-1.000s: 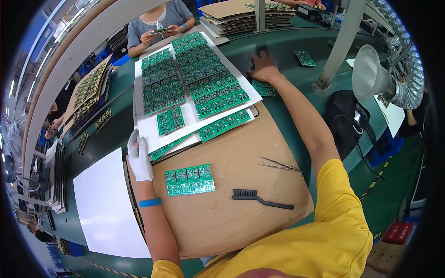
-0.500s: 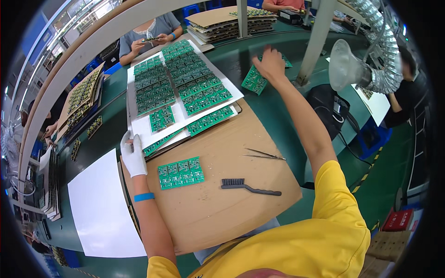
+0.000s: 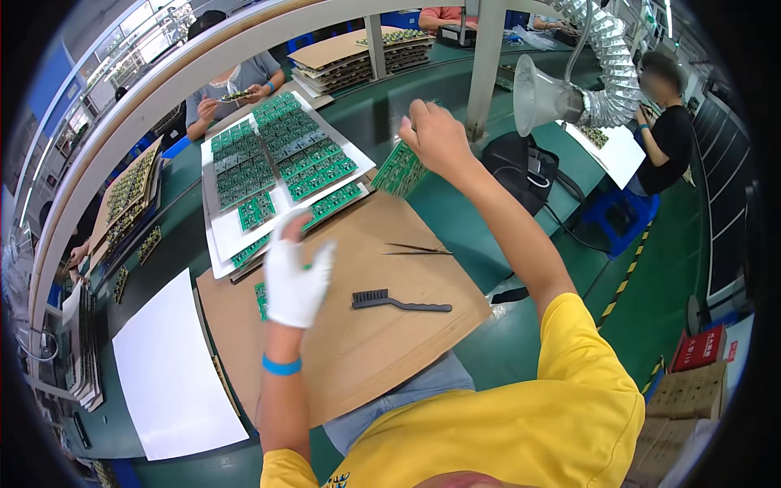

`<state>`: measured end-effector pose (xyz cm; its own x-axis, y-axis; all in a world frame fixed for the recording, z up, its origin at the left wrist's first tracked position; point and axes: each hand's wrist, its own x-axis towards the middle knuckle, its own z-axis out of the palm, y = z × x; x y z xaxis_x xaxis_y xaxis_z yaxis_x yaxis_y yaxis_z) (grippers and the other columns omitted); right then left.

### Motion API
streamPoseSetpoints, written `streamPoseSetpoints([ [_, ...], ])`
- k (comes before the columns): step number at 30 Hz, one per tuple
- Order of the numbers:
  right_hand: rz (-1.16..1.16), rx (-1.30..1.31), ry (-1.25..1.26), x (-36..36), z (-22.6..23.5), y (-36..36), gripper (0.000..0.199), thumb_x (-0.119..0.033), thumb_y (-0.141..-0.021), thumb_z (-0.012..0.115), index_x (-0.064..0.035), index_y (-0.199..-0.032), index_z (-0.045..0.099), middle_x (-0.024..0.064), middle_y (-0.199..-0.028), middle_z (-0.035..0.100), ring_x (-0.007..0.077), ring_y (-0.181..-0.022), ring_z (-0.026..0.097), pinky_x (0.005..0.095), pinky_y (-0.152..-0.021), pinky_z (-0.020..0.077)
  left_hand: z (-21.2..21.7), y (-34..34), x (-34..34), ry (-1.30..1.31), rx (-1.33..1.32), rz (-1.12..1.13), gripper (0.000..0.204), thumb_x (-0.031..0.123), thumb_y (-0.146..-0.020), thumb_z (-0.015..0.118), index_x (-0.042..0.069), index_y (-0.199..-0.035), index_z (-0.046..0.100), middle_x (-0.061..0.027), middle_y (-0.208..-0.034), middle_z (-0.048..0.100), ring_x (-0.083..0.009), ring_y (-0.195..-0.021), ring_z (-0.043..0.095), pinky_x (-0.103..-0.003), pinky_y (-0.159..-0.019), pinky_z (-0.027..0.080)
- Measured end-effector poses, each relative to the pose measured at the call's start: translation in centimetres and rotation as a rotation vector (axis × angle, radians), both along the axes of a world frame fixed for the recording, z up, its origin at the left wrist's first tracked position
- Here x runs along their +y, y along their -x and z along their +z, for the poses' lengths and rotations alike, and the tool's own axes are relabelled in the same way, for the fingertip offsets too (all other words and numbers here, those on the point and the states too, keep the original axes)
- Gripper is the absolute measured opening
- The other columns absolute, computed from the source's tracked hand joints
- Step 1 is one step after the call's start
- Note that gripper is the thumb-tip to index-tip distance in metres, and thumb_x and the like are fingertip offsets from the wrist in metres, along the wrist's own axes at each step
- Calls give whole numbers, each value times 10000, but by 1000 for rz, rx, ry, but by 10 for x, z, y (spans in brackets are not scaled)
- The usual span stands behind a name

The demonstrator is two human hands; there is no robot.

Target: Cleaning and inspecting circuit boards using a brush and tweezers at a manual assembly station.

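Right hand [image 3: 439, 138]: fingers pinched closed on the upper end of a green circuit board [image 3: 399, 172], which hangs tilted below them, over the edge of the cardboard sheet [image 3: 350, 366]. Left hand [image 3: 297, 281], gloved: fingers spread wide, nothing seen in them.

Edges/room: cardboard's right edge runs from below the right fingers toward the person; beyond it, green worktop [image 3: 468, 240]. Post [image 3: 486, 73] stands just behind and right of the right fingers; extraction nozzle [image 3: 541, 96] and black bag [image 3: 521, 171] farther right. Open cardboard lies between the two hands and nearer the person than the left fingers. Tweezers [image 3: 416, 249] and black brush [image 3: 399, 302] lie right of the left fingers, apart from each other. White-sheet stack [image 3: 281, 195] with rows of boards [image 3: 313, 167] is just beyond the left fingers and left of the right ones; its near edge overlaps the cardboard.

Hidden/unclear: second board [image 3: 261, 301] mostly behind the glove, only a strip visible left of it. Right fingers cover the held board's top; thumb contact unclear. Left fingertips motion-blurred. Lower-layer boards [image 3: 335, 207] partly covered by the top sheet.
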<state>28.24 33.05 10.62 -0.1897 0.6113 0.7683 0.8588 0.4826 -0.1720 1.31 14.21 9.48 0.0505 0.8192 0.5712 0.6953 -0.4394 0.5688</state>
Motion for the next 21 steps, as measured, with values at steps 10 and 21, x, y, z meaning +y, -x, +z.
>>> streamPoseSetpoints([
  [10, 314, 238, 487, -92, 10, 0, 289, -306, -1011, 580, -21, -1039, 547, 189, -906, 621, 363, -834, 628, 455, -717, 485, -36, -63, 26, 564, -241, -251, 464, 270, -823, 830, -23, -1159, 702, -172, -943, 732, -270, -849, 709, -358, -775, 544],
  [21, 494, 777, 816, -76, -45, -107, 566, -208, -889, 792, 36, -1311, 505, 106, -1057, 674, 134, -823, 626, 264, -649, 496, -80, -37, 21, 252, 113, 55, 336, 62, -875, 718, -43, -1191, 673, -230, -1101, 682, -366, -968, 672, -420, -878, 533],
])
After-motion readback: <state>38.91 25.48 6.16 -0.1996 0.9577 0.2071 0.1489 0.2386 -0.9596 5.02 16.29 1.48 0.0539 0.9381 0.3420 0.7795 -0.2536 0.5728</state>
